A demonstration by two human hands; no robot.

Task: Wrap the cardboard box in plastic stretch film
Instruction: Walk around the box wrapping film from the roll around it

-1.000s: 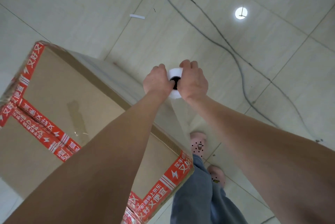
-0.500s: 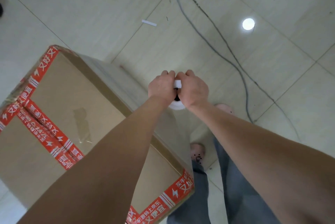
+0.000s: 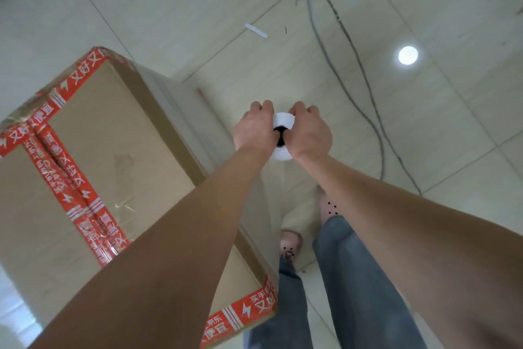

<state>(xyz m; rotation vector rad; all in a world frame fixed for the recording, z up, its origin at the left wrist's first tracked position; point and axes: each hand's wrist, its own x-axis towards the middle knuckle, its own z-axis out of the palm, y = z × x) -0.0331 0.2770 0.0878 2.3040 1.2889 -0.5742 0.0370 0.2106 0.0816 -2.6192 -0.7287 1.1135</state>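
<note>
1. The left hand [image 3: 256, 129] is closed on the stretch film roll [image 3: 283, 120], with its fingers curled over the roll's far edge and its thumb at the dark core hole.
2. The right hand [image 3: 310, 136] grips the same roll from the opposite side in the same way.
3. The roll is seen end-on, white around a black centre. It is clamped between the two hands, at three o'clock from the left hand and nine o'clock from the right.
4. The cardboard box [image 3: 119, 133] stands on the tiled floor [image 3: 169, 9] at about eight o'clock from the hands and fills the lower left of the view. Its side face lies near the left hand, and the left forearm crosses above its near corner.
5. A clear film sheet [image 3: 264, 201] runs from the roll toward six o'clock, to the box's near corner. The box side facing the hands looks glossy.
6. Red printed tape [image 3: 70, 179] covers the box's top seam and edges.
7. From the hands, dark cables [image 3: 311, 9] trail across the floor at one o'clock. A white strip [image 3: 256, 30] lies at twelve, and a round light reflection [image 3: 407, 55] sits at two.
8. At five to six o'clock below the hands are the person's blue jeans [image 3: 353, 278] and pink perforated shoes [image 3: 290, 244].
</note>
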